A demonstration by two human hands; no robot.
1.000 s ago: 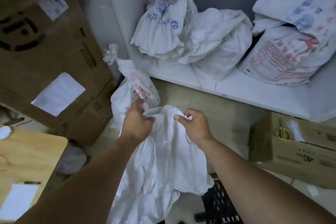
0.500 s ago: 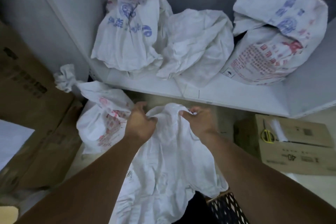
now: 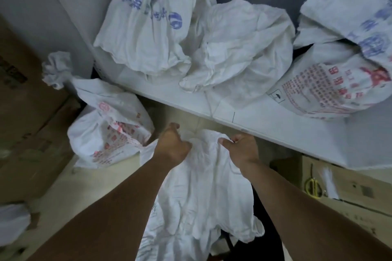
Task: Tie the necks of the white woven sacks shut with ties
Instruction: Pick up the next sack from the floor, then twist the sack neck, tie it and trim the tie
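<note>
A limp white woven sack (image 3: pixel 203 197) hangs in front of me, held up by its top edge. My left hand (image 3: pixel 172 147) grips the left side of that edge and my right hand (image 3: pixel 241 148) grips the right side, a hand's width apart. On the floor to the left stands a filled sack with red print (image 3: pixel 108 131), its neck (image 3: pixel 57 70) bunched and twisted upward. Several more white sacks lie on the white shelf: one with blue print (image 3: pixel 148 25), a plain one (image 3: pixel 239 44), and a red-printed one (image 3: pixel 331 87) at the right. No tie is visible.
The white shelf (image 3: pixel 265 121) runs across just beyond my hands. Brown cardboard boxes (image 3: pixel 25 112) stand at the left. Another carton (image 3: pixel 350 188) with yellow-handled scissors (image 3: pixel 312 185) on it sits at lower right. A dark crate shows under the held sack.
The view has swung right and closer to the shelf, so the left boxes slid out of frame. Both hands keep the same grip on the sack's top edge.
</note>
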